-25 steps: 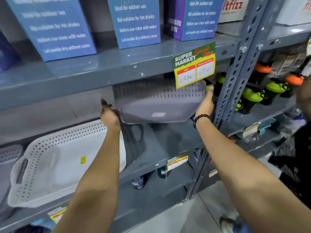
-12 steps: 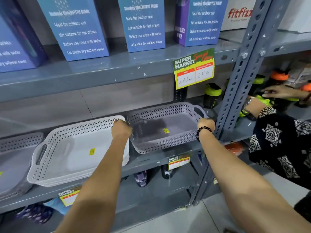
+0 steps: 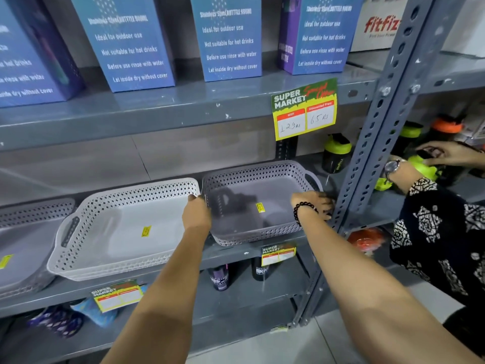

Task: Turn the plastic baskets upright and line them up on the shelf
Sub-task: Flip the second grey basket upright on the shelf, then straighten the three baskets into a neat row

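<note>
A grey perforated plastic basket [image 3: 252, 169] stands upright on the middle shelf [image 3: 236, 254], its open side up. My left hand [image 3: 196, 214] grips its left rim. At its right end, near the handle and the shelf post, is my right hand [image 3: 313, 203] with fingers curled over the rim. A white basket [image 3: 86, 248] stands upright right beside it on the left, rims almost touching. Another grey basket [image 3: 31, 208] sits further left, cut off by the frame edge.
A slotted steel post [image 3: 367, 153] rises just right of the grey basket. Another person's hands and patterned sleeve [image 3: 433, 232] work on shaker bottles [image 3: 337, 153] in the bay to the right. Blue boxes [image 3: 231, 38] fill the shelf above; a price tag [image 3: 304, 109] hangs from its edge.
The grey basket, held tilted with its bottom towards me a second ago, now rests upright on the shelf. Both hands came down with it and stay on its ends.
</note>
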{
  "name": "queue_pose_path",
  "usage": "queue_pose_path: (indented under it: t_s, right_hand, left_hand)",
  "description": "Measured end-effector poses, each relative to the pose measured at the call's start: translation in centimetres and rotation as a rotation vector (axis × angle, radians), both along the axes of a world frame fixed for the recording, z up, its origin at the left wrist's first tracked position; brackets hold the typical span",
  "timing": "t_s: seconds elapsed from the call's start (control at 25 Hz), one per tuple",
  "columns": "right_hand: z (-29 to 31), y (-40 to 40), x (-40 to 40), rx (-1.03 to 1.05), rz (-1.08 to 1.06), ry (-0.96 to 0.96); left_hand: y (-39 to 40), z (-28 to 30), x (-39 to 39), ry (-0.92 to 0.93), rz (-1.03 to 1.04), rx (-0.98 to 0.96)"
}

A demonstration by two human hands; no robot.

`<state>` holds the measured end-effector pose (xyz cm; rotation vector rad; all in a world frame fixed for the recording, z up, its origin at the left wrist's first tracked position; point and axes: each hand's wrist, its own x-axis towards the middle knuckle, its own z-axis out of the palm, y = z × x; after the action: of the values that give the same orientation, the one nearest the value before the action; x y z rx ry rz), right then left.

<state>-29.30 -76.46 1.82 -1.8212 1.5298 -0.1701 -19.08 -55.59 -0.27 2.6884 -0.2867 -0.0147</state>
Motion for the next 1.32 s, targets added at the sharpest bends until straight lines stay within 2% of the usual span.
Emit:
queue_pose_path:
  t_s: [0.2, 0.48, 0.6, 0.8, 1.04, 1.2, 1.32]
  right_hand:
    - [0.0, 3.3, 2.2, -0.127, 0.311, 0.179]
    - [0.2, 11.9, 6.8, -0.005, 0.714, -0.104]
    - [-0.7, 15.6, 8.5, -0.017, 0.869, -0.12]
    - [-2.5, 19.1, 10.9, -0.243, 0.841, -0.013]
    - [-3.9, 20.5, 10.9, -0.564, 0.797, 0.14]
    - [-4.2, 20.8, 11.3, -0.637, 0.819, 0.242]
    - [-4.1, 20.8, 11.8, -0.57, 0.763, 0.172]
  left_hand:
    - [2.0, 0.9, -0.2, -0.05, 0.062, -0.106]
    - [15.3, 2.1, 4.0, -0.138, 0.346, -0.067]
    - [21.7, 1.8, 6.5, -0.117, 0.436, 0.009]
    - [27.6, 0.6, 10.5, 0.034, 0.365, 0.029]
    - [29.1, -1.3, 11.8, 0.019, 0.179, 0.145]
    - [29.5, -1.7, 12.1, 0.0, 0.146, 0.141]
    - [29.5, -1.7, 12.7, -0.007, 0.146, 0.125]
